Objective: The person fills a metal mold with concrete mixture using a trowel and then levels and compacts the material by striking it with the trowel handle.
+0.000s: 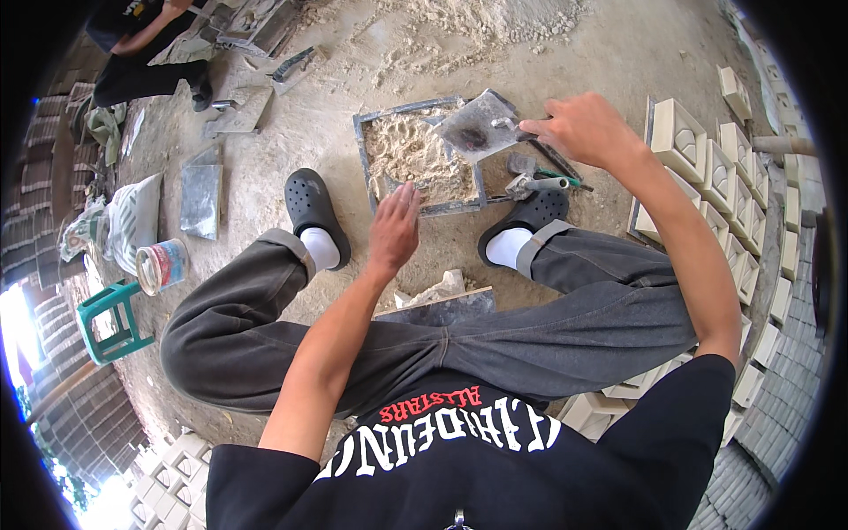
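I see one dark, flat board (461, 309) nearest, then two black perforated clogs (311, 212), the right one crowding a dark, square metal frame (364, 161) of pale, crumbly sand (397, 146). The left hand (395, 230) stretches its fingers over the sand's near edge, contact unclear; the right hand (590, 131) grips one flat grey metal trowel (481, 125) over the frame's far right.

The flat trowel (481, 126) looks like scuffed, dull metal. The sandy mix (406, 157) is rough, crumbly; the clogs (307, 201), matt plastic.
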Available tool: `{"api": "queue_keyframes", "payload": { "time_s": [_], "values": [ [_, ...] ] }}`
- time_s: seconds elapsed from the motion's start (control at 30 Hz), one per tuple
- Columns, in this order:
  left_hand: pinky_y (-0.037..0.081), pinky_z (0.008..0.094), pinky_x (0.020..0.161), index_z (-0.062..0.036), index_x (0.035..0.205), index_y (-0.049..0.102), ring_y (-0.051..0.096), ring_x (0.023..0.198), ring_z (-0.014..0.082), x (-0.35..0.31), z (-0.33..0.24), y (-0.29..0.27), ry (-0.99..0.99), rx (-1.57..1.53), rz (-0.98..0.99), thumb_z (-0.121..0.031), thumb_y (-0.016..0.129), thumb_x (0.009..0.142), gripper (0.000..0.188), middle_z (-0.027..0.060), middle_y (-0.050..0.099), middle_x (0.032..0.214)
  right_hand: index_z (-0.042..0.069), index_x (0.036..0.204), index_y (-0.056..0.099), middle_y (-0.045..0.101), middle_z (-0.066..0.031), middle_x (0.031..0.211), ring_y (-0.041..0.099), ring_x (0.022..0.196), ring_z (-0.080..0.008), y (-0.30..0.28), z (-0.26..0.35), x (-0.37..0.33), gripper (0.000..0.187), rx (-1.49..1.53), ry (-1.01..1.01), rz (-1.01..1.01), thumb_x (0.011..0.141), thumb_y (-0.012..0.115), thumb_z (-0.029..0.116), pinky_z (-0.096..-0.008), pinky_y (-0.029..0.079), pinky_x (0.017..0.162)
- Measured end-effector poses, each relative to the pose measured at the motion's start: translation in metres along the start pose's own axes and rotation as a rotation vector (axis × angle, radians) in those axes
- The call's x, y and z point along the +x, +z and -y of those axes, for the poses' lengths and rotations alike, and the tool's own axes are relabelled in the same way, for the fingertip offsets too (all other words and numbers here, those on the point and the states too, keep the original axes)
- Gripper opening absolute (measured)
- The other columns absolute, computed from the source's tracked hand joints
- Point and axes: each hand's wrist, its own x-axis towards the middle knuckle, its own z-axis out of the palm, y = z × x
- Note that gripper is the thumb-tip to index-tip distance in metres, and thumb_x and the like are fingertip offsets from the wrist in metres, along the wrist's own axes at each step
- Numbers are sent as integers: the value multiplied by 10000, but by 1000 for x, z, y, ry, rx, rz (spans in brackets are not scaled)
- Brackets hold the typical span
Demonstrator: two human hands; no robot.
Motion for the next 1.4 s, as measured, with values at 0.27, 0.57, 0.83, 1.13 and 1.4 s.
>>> {"api": "queue_keyframes", "payload": {
  "time_s": [0.27, 0.57, 0.83, 1.13, 1.4],
  "values": [
    [498, 431, 775, -91, 886, 708, 627, 884, 308, 29, -4, -21, -300, -157, -27, -312, 714, 841, 225, 102, 650, 911, 283, 1137, 717, 650, -88, 769, 685, 708, -262, 2, -1, -1, 258, -22, -39, -1, 974, 522, 246, -398, 530, 580],
    [529, 434, 817, -14, 900, 686, 632, 984, 324, 47, -21, -32, -431, -74, 243, -203, 594, 875, 211, 166, 649, 993, 309, 1165, 703, 656, -87, 788, 684, 711, -272, 1, -1, -1, 277, -51, -49, 22, 970, 520, 233, -389, 517, 563],
    [519, 452, 786, -28, 894, 624, 601, 985, 325, 31, 4, -7, -248, -6, 121, -181, 567, 881, 164, 150, 610, 970, 307, 1176, 697, 657, -87, 793, 683, 711, -267, -1, 2, 1, 283, -12, -38, -10, 970, 521, 226, -385, 531, 583],
    [508, 448, 766, -54, 891, 614, 605, 949, 318, 44, 5, -32, -254, -152, 109, -281, 695, 848, 245, 129, 607, 956, 303, 1171, 700, 649, -82, 768, 671, 697, -263, -3, 0, -1, 261, 2, 9, 31, 964, 540, 295, -389, 520, 585],
    [242, 453, 1171, 48, 1453, 344, 235, 1459, 331, 40, -64, 6, 11, 113, 101, -587, 484, 938, 830, 228, 301, 1535, 287, 1093, 727, 658, -93, 769, 673, 688, -285, -5, -3, 2, 229, -7, 16, 38, 963, 543, 329, -410, 512, 579]
  ]
}}
